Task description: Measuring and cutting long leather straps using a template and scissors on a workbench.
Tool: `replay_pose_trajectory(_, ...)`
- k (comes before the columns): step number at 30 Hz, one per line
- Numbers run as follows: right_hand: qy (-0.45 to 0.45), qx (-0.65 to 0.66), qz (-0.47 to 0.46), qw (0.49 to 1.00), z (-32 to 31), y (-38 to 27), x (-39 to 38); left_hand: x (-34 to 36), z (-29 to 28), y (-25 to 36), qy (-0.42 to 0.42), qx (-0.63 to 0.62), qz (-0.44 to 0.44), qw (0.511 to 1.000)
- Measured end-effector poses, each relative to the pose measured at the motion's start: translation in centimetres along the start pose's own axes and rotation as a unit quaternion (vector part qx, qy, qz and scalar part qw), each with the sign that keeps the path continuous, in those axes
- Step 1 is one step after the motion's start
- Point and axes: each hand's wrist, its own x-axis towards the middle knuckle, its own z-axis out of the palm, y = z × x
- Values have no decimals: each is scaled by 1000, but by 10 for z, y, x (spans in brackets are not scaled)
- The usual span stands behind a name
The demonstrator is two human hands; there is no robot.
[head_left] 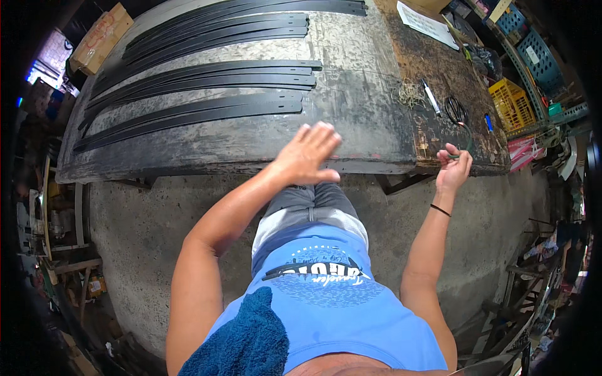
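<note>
My left hand [308, 152] is spread open over the bare front of the worktable [376, 141], holding nothing. My right hand [453, 166], at the table's right front edge, has its fingers curled on a thin dark green cord [467, 141], which runs up toward a black looped item [456, 109], too small to make out. Beside that lie a white tube-like tool [432, 97], a tangle of pale string [411, 94] and a small blue object [488, 123]. Several long flat black strips [194, 119] lie in groups across the table's left and back.
A white sheet of paper [426, 24] lies at the back right. A cardboard box [100, 39] stands at the back left. A shelf rack with blue baskets [538, 59] and a yellow crate [509, 100] lines the right side. Wooden frames and clutter [72, 263] edge the concrete floor.
</note>
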Motion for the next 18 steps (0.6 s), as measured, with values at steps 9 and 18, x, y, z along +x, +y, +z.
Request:
replay_pose_trajectory(9, 103, 17, -57, 993, -71, -24, -24, 5, -26, 42, 57, -213, 216, 951)
replay_pose_trajectory(18, 209, -94, -13, 973, -157, -8, -63, 9, -45, -175, 174, 60, -215, 959)
